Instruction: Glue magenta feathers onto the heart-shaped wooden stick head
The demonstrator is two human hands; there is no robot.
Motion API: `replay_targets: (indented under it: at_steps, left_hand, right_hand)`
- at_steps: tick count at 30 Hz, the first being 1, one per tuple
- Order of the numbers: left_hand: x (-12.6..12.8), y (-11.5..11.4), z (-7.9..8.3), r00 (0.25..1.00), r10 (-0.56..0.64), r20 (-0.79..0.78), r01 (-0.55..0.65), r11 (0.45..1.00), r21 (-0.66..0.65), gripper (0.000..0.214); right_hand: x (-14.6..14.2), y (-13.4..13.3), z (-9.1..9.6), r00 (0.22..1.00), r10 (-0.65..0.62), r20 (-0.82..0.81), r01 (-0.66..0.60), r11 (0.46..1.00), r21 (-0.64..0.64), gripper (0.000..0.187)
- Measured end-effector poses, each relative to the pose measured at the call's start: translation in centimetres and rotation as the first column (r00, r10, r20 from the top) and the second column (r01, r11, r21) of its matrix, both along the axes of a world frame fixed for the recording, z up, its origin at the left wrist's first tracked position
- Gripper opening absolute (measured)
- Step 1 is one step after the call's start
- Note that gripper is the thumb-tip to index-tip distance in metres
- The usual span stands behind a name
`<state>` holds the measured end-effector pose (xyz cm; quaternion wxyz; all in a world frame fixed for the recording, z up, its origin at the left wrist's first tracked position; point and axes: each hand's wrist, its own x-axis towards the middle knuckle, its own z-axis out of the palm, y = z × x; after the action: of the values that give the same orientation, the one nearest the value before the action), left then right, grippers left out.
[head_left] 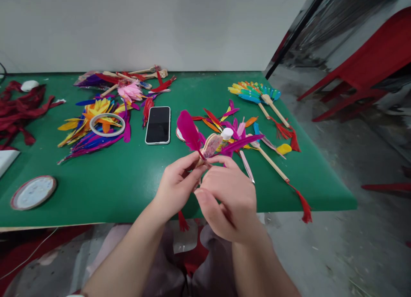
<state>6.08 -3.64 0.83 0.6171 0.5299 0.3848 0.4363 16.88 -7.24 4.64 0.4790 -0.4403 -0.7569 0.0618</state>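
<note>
Above the table's front edge, my left hand [181,179] pinches the handle of a small wooden feather fan [212,146], whose rounded head is stained pinkish. One magenta feather [189,130] stands up on the fan's left side. Another magenta feather [241,145] points out to the right, though its base is hidden. My right hand [229,194] is curled, its index finger pressed at the lower part of the head; its other fingertips are mostly out of sight. A red tassel [183,222] hangs below my hands. Just behind the fan stands a white-capped glue bottle [227,134].
The green table [128,177] bears a phone [158,124], a tape roll [107,125] on colourful feathers, and a round lid [34,193]. Finished-looking feather fans [257,93] and a tasselled stick [272,163] lie right. Red ribbon [24,104] is heaped left; a red chair [362,70] stands right.
</note>
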Motion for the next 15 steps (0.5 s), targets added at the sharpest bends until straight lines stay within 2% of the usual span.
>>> replay_targets:
  at_steps: [9,15]
  left_hand:
    - [-0.12,0.11,-0.35,0.999,0.02,-0.026,-0.018,0.999,0.049,0.013]
    - [-0.05,0.07,-0.39,0.999,0.022,-0.023,-0.022,1.0,0.016,0.02]
  right_hand:
    - [0.38,0.05,-0.13,0.999,-0.005,-0.039,0.005,1.0,0.022,0.03]
    - [0.24,-0.03,-0.01,0.999,0.013,-0.032,-0.013,1.0,0.002,0.031]
